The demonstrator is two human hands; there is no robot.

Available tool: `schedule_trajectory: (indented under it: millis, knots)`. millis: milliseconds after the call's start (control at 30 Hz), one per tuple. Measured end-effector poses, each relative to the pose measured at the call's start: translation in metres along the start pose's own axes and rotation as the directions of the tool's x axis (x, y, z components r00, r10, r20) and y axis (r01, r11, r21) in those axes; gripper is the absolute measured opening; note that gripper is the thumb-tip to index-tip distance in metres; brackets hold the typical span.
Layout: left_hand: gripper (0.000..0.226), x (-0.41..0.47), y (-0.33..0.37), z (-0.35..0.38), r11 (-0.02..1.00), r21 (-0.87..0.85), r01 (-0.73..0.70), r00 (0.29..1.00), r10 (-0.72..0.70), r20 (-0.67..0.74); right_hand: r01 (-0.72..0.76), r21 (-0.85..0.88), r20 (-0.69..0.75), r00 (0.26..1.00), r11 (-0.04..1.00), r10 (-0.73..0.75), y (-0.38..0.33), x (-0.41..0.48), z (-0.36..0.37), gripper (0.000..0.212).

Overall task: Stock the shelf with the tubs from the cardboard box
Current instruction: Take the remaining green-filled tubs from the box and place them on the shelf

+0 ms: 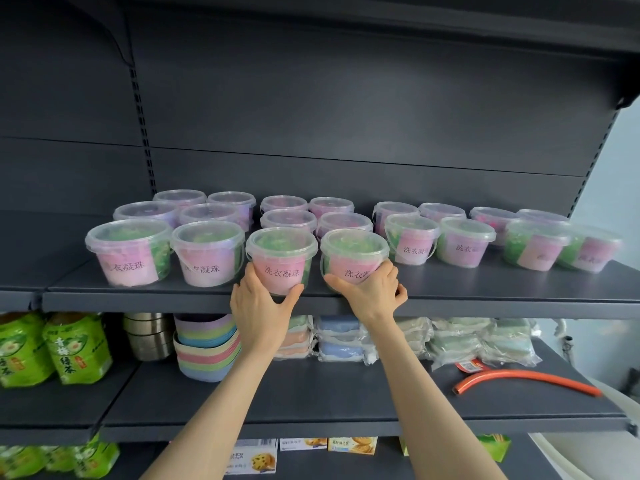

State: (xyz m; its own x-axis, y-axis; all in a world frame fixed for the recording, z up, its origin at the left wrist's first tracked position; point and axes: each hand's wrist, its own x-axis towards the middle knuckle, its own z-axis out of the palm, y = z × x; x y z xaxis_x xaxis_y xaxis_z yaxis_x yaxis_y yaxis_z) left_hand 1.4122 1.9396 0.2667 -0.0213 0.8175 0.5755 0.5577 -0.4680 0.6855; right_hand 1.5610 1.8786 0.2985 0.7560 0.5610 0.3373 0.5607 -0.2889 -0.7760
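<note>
Tubs at the shelf's front edge, one gripped in each hand.
The left hand (263, 301) cups the lower front of a clear lidded tub (281, 252) with a pink label, its thumb curled under the base towards the right. The right hand (370, 289) wraps the neighbouring tub (353, 252), thumb on its left and fingers round its right side. Both stand upright, just beside each other, at the front of the dark shelf (156, 299). Left of the left hand's grip are two more front-row tubs (207, 252), right of the right hand's grip another row (465, 242), and further rows stand behind. Below the hands, the lower shelf (311, 403) carries stacked pastel bowls (207, 344), green tea packs (76, 344) and an orange hose (519, 377).
</note>
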Motion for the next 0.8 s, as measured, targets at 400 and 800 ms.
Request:
schedule_trajectory:
  millis: [400, 800]
  knots:
    - [0.083, -0.001, -0.006, 0.001, 1.000, -0.003, -0.022, 1.000, 0.022, 0.008, 0.147, -0.022, 0.050, 0.988, 0.989, -0.146, 0.014, -0.008, 0.002, 0.100]
    - [0.071, -0.014, -0.014, -0.010, 0.976, 0.188, -0.108, 0.984, 0.078, 0.162, 0.272, -0.175, 0.090, 0.961, 0.946, -0.260, 0.033, -0.028, 0.003, 0.080]
